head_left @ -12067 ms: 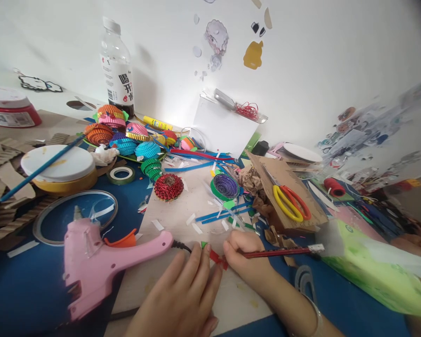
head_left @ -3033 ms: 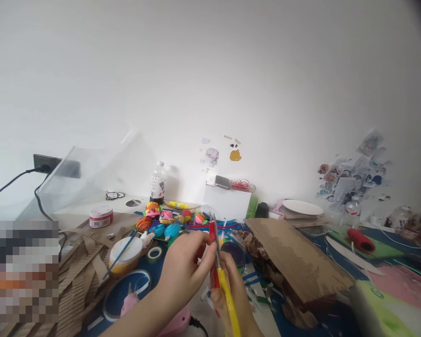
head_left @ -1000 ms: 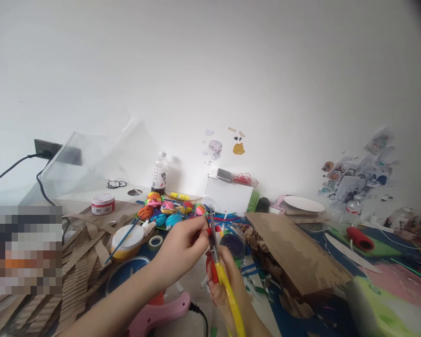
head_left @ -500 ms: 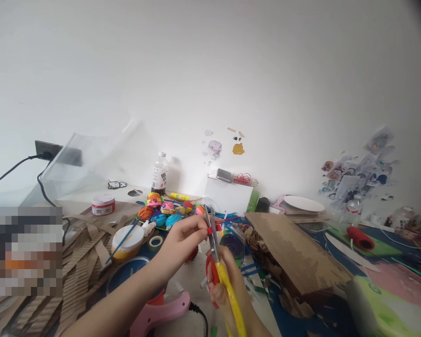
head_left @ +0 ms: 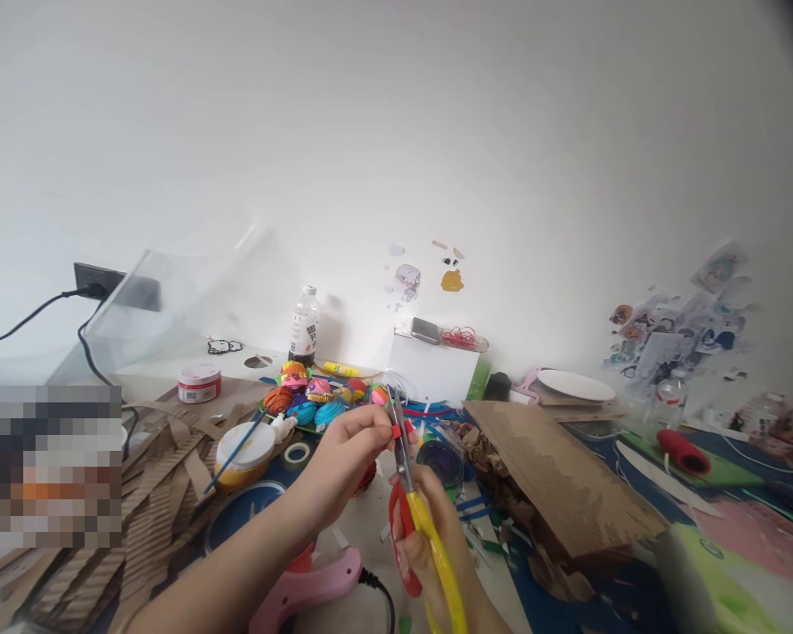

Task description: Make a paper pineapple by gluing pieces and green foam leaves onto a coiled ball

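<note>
My left hand (head_left: 344, 458) is raised over the table and pinches a small red paper piece (head_left: 396, 430) between fingertips. My right hand (head_left: 436, 537) grips red and yellow scissors (head_left: 418, 528), whose blades point up and meet the red piece. A pink glue gun (head_left: 304, 592) lies below my left forearm. Several coloured corrugated paper rolls (head_left: 310, 401) sit in a cluster behind my hands, and a purple and green coil (head_left: 440, 460) lies just to the right of the blades.
A large corrugated cardboard sheet (head_left: 555, 480) lies to the right. Cardboard strips (head_left: 165, 493) pile up on the left beside a yellow tub with a brush (head_left: 241, 449). A water bottle (head_left: 304, 326), red-lidded jar (head_left: 199, 384), white box (head_left: 433, 370) and green packet (head_left: 740, 563) stand around.
The red strip in my left hand has become a short piece at the scissor blades. The hands have barely moved in the last second; the view has shifted slightly.
</note>
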Available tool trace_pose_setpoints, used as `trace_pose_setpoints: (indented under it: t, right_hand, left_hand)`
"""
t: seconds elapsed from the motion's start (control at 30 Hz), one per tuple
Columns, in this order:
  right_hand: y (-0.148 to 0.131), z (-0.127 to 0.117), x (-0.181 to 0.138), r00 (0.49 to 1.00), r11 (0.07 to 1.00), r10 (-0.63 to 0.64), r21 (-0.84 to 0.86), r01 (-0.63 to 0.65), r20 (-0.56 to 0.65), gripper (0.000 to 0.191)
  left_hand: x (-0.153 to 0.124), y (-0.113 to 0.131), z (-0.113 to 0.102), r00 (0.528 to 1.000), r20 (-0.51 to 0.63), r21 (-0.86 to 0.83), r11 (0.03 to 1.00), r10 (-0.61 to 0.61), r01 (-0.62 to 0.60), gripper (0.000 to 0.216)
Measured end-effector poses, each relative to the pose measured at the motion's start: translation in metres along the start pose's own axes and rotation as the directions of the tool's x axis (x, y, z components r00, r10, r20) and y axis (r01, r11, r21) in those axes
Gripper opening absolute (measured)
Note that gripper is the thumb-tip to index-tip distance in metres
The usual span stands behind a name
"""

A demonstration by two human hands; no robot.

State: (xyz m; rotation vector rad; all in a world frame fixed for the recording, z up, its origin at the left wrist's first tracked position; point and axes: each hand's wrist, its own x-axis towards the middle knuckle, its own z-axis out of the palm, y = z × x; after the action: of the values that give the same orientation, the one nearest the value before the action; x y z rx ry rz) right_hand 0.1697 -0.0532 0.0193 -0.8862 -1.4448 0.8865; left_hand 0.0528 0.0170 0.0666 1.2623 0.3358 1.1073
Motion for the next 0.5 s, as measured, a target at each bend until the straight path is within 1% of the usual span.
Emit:
trace_pose_setpoints:
  t: [0.1, 0.23, 0.37, 0.5]
  right_hand:
    - [0.0, 0.001, -0.001, 0.999, 1.0, -0.023, -0.011, 0.022, -0.037, 0.058]
    - [0.01, -0.001, -0.004, 1.0, 0.994, 0.031, 0.109, -0.031, -0.004, 0.065]
    - [0.012, -0.005, -0.006, 0.998, 0.977, 0.061, 0.208, -0.053, -0.03, 0.067]
    - [0.003, -0.001, -0.007, 0.999, 0.961, 0.053, 0.272, -0.054, 0.011, 0.065]
  left_hand:
    - [0.0, 0.001, 0.001, 1.0, 0.017, -0.003, 1.0, -0.021, 0.021, 0.016]
    - [0.002, 0.003, -0.003, 0.999, 0.032, 0.061, 0.998, -0.012, 0.01, 0.019]
    - [0.003, 0.015, -0.01, 0.997, 0.073, 0.261, 0.965, -0.012, -0.007, 0.017]
    - [0.004, 0.035, -0.02, 0.997, 0.079, 0.491, 0.871, -0.022, -0.02, 0.017]
